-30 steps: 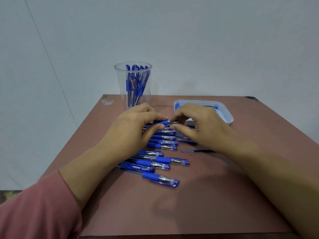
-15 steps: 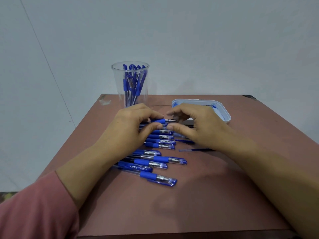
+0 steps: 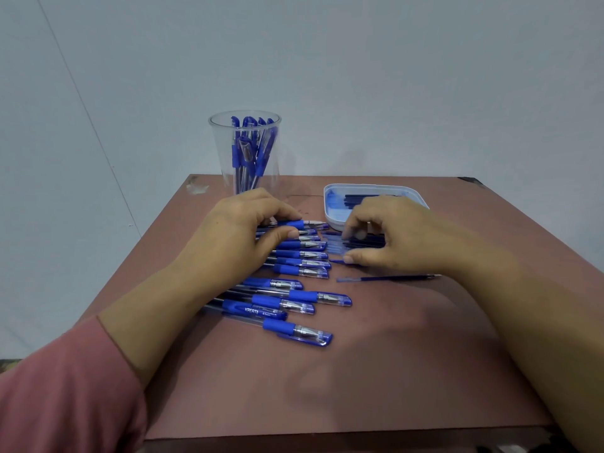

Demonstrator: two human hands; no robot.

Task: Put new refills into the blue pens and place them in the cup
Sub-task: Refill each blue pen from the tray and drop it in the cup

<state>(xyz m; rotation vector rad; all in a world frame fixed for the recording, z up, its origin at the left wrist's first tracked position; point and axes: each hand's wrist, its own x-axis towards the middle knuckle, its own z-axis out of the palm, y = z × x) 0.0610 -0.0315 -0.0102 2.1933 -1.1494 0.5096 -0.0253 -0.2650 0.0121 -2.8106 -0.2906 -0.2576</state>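
Left hand (image 3: 242, 230) rests low over the surface (image 3: 359, 387). Its grip is closed on one blue pen (image 3: 292, 223), with the fingers above the blue rubber section and the thumb below it. The metal tip projects from the grip toward the right hand. The cup (image 3: 217, 142) stands upright just beyond this grip, behind the knuckles, and capped pens (image 3: 243, 148) stand inside it. A row of loose pens (image 3: 304, 255) lies on the near side of the grip, partly covered by the hand, with the capped ends pointing right.

Right hand (image 3: 402, 237) is well apart from the held pen. Its grip is narrow. The fingers curl down onto a bundle of dark refills (image 3: 369, 240), and the thumb tip (image 3: 351, 258) rests on the surface at the bundle's near side. Whether any refill is actually clamped cannot be told. A single refill (image 3: 389, 278) lies flat just nearer than this grip, without touching it. The tray (image 3: 330, 197) sits directly beyond the grip, partly hidden by the knuckles, and holds more dark refills.
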